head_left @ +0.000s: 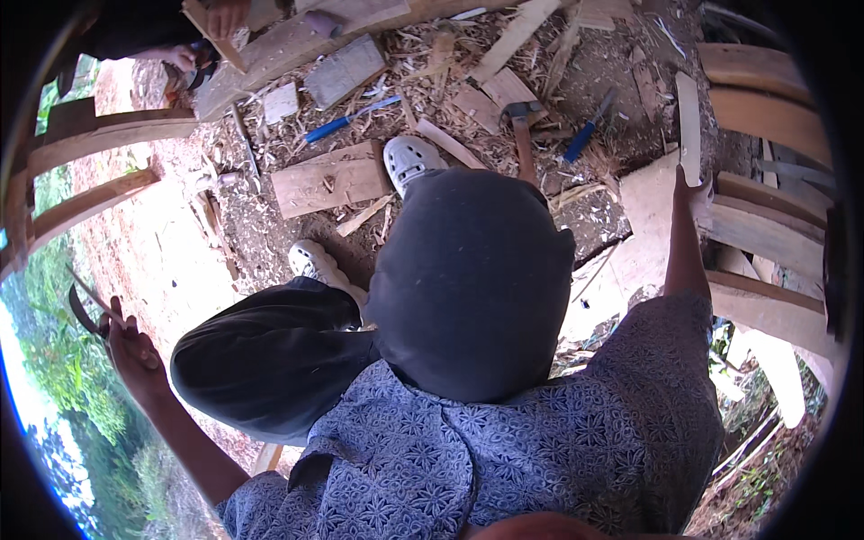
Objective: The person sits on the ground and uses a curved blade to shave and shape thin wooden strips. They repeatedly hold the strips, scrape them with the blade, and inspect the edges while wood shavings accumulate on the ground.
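Out at the far left, my left hand is raised with its fingers closed around a thin brown strip. A dark, curved, blade-like piece juts from the same grip; whether the two are joined I cannot tell. On the right, my arm stretches forward, and my right hand grips the lower end of a long, pale, flat wooden slat. The slat points away from me, beside a stack of curved planks. Part of the right-hand fingers is hidden.
Wood shavings cover the ground ahead. Among them lie a hammer, a blue-handled chisel, another blue-handled tool and a flat board. Curved wooden pieces stand at left. Another person's hands are at the upper left.
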`<state>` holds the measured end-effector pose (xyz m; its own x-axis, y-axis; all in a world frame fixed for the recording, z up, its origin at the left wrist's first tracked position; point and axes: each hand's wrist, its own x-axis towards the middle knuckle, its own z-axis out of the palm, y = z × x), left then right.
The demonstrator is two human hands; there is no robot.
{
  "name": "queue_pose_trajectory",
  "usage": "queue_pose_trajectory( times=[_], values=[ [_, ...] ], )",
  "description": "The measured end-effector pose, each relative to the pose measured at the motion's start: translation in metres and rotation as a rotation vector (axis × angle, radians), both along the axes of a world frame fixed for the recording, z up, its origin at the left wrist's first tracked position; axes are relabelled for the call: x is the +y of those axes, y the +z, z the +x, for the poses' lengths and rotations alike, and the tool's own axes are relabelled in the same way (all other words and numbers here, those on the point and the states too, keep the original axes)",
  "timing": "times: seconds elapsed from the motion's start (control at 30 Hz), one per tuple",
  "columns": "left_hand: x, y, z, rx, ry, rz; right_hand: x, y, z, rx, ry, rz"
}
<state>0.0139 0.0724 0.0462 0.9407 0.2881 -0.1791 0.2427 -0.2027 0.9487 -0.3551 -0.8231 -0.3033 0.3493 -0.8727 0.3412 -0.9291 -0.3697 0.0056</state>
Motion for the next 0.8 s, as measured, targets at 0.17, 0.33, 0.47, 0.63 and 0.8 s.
queue_pose_trajectory(
  times=[0.17,0.33,0.47,0.63,0.8],
  values=[
    [-0.062,0.003,-0.041,-0.031,-0.114,-0.080,0.162,0.153,0.219,-0.807,0.645,0.591],
    [-0.141,0.014,-0.036,-0.103,-0.426,-0.397,0.368,0.349,0.321,-0.709,1.363,1.179],
    [-0.158,0.027,-0.013,-0.176,-0.596,-0.366,0.503,0.409,0.360,-0.561,1.743,1.158],
    [-0.137,-0.006,-0.019,-0.218,-0.488,-0.103,0.592,0.396,0.383,-0.446,1.550,1.182],
    [-0.119,-0.020,-0.023,-0.521,-0.480,0.233,0.621,0.361,0.372,-0.558,1.505,0.982]
  ],
)
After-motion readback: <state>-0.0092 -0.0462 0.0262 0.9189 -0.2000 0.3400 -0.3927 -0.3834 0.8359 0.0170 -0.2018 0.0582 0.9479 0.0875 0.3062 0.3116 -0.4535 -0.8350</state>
